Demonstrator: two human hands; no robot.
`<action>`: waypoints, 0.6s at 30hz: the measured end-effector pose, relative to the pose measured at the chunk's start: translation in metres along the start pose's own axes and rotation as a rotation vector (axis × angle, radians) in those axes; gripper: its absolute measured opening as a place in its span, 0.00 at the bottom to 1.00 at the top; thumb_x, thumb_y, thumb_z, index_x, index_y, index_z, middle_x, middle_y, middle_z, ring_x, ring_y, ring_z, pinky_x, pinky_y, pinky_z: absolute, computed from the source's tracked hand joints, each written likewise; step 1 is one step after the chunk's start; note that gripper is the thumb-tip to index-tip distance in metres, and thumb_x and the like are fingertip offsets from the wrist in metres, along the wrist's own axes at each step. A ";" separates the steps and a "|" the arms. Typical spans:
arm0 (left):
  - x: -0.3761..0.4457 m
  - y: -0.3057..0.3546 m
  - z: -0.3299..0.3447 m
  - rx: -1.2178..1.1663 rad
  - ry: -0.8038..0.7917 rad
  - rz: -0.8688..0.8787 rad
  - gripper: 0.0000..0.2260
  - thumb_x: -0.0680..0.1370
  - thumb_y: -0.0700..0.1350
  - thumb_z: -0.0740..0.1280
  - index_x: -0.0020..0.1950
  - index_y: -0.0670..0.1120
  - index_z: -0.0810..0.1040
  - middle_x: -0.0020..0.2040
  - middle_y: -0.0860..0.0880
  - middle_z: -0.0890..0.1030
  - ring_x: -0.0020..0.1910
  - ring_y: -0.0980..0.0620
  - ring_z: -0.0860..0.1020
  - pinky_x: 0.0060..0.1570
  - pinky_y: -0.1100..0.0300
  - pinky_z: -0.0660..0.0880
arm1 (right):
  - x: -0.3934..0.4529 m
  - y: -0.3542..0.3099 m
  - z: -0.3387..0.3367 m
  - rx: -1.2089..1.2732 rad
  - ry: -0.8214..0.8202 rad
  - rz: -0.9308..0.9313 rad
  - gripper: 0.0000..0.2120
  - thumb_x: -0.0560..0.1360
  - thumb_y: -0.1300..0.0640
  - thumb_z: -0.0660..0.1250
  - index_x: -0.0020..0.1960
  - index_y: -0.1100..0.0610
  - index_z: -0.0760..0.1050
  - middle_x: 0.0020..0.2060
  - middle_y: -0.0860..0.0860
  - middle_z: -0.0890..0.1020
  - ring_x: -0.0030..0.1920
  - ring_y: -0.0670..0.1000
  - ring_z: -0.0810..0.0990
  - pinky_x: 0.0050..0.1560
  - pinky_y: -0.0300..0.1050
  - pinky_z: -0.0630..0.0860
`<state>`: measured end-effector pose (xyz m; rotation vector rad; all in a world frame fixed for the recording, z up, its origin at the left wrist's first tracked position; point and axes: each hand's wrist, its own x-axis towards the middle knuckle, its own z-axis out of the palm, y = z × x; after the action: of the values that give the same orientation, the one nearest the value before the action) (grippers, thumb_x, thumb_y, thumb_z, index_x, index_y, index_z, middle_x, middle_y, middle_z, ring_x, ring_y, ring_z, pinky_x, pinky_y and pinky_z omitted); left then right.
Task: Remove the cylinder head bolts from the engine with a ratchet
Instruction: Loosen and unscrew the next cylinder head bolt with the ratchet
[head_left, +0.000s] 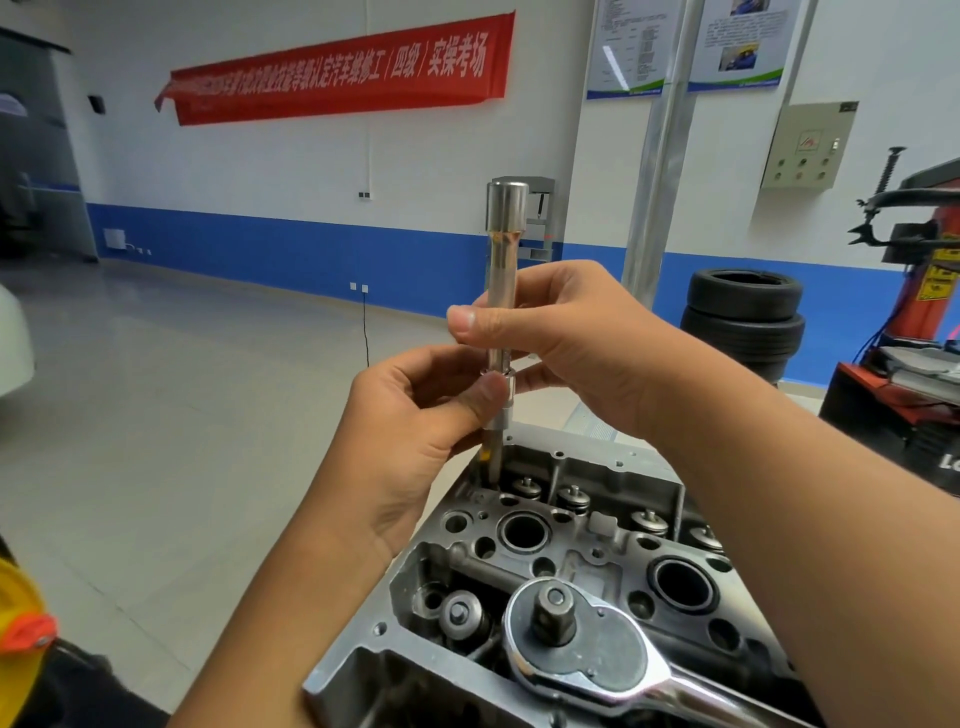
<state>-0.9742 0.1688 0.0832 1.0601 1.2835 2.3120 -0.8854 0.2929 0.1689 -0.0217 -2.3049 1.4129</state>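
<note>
A bare aluminium cylinder head (582, 525) fills the lower right of the view, its top face open to show dark round wells, small bolt holes and a row of valve springs along the far side. A chrome ratchet (576, 639) lies across its near end, square drive facing up, the handle running off toward the lower right corner. Above the head's far left corner a person holds a long steel extension bar (501, 291) upright, its wide cylindrical end on top, joined at the bottom to a slim socket (497, 415) whose lower tip reaches down into a hole in the head; what it meets there cannot be seen. The right hand (561, 343) pinches the bar's shaft at mid-height between thumb and curled fingers. The left hand (410, 415) pinches the joint of bar and socket, thumb in front, fingers behind. The head sits on a support hidden beneath it. Behind stretches a pale grey workshop floor (182, 374) and a white wall with a blue lower band, hung with a red banner (337, 67) in white Chinese characters. Two stacked tyres (743, 317) stand at right, beside a red tyre-changing machine (914, 291).
</note>
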 end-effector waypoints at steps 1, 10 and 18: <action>0.000 0.000 0.000 -0.009 0.005 -0.010 0.18 0.63 0.50 0.80 0.50 0.46 0.88 0.48 0.42 0.87 0.45 0.44 0.86 0.43 0.54 0.82 | 0.001 0.001 0.000 0.006 0.015 0.001 0.19 0.70 0.52 0.80 0.49 0.66 0.81 0.38 0.53 0.83 0.40 0.49 0.84 0.48 0.50 0.84; 0.000 0.002 -0.002 0.022 -0.077 -0.033 0.15 0.75 0.45 0.68 0.60 0.45 0.85 0.54 0.41 0.87 0.53 0.39 0.86 0.48 0.51 0.84 | 0.001 0.000 0.001 0.056 0.065 -0.036 0.13 0.74 0.55 0.78 0.43 0.62 0.78 0.41 0.61 0.86 0.40 0.55 0.83 0.44 0.52 0.83; 0.001 0.000 -0.003 0.061 0.057 0.045 0.15 0.63 0.51 0.81 0.48 0.51 0.88 0.43 0.47 0.86 0.42 0.49 0.86 0.44 0.55 0.82 | -0.001 0.000 0.000 0.021 0.075 0.018 0.12 0.72 0.52 0.79 0.47 0.59 0.81 0.38 0.50 0.86 0.43 0.50 0.86 0.59 0.63 0.82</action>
<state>-0.9770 0.1671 0.0825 1.0601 1.3735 2.3660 -0.8843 0.2931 0.1686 -0.0875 -2.2342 1.4205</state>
